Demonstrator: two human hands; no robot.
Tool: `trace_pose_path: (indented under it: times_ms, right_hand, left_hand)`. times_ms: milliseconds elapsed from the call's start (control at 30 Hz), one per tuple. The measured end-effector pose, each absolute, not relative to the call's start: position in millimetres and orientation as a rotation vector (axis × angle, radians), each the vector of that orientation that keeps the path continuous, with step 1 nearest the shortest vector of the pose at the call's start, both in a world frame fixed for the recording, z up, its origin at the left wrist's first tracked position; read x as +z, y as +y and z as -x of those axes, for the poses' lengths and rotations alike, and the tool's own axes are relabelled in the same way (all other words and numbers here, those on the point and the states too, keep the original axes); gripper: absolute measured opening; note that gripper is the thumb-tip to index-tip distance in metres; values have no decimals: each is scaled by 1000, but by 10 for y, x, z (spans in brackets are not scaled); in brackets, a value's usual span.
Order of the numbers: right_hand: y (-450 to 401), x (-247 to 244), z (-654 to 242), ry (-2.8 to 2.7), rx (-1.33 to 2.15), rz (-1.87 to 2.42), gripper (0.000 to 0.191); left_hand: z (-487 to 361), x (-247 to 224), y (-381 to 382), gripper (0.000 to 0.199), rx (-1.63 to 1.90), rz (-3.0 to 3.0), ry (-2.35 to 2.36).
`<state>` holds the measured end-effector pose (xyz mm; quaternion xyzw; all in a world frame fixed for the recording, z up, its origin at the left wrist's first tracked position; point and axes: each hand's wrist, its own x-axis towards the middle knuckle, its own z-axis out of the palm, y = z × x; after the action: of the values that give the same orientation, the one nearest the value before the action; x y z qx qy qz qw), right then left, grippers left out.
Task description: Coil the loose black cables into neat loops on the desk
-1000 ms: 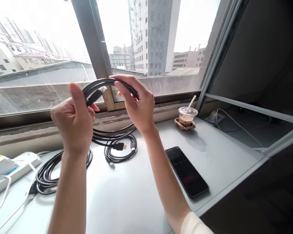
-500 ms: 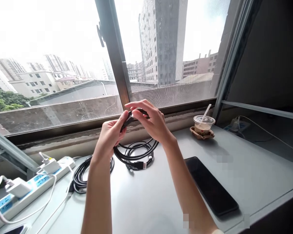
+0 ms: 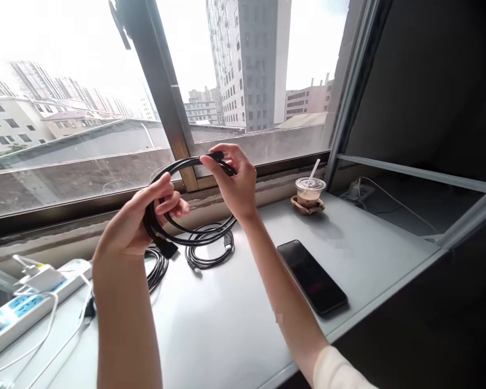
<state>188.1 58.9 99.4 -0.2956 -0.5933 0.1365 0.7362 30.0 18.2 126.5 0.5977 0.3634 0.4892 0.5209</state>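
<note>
A coiled black cable [image 3: 190,239] is held up above the table between my two hands, its loops spread into a wide ring. My left hand [image 3: 146,210] grips the left side of the ring, fingers curled around the loops. A black connector [image 3: 167,248] hangs just below that hand. My right hand [image 3: 235,181] pinches the top right of the ring, close to a black plug end [image 3: 216,155]. Below, a second coiled black cable [image 3: 206,265] lies on the table [image 3: 210,324]. Another black coil [image 3: 157,273] is partly hidden behind my left forearm.
A white power strip [image 3: 71,278] with white chargers and cords lies at the left. To the right are a black phone [image 3: 314,278] and an iced drink cup [image 3: 309,192] in a cardboard holder. A window frame [image 3: 182,156] rises behind the table.
My hands have moved apart, and the held coil now shows as a wide open ring. The view has turned to the right, so the scene sits further left.
</note>
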Motion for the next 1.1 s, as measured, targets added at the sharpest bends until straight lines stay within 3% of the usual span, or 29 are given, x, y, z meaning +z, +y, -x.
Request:
trace_pose_path:
  times_ms: [67,133,233,400,600,700,833,1100]
  right_hand:
    - [698,953,-1886,-1099,428,711,23]
    - [797,896,-1937,-1017,614,760,28]
    - [903,780,-2066,-1214,867,840,31]
    - [1085,467,-2223,-1678,994,1065,38]
    - [1338,-59,-2133,-1896,1063,1330,50]
    - [1399,-256,-2055,-1950,1040,1488,45]
    - [1407,-334,-2013,-2009,996,1581,36]
    - [1199,188,-2118,-2008,799,1573,37]
  left_hand:
    - [-218,1238,224,47,1120,-1507,1014]
    - [-135,1182,299,55,958,-1637,1228]
    - [-73,1059,460,60,800,-1708,1493]
    - [-111,769,774,31,764,-1558,1744]
    - [-80,387,1060,24,371,-1527,1901]
    - [25,364,1091,34,215,-1496,1968]
    - [367,456,989,50,282,-1496,1970]
    - [1096,307,704,68,307,-1247,1999]
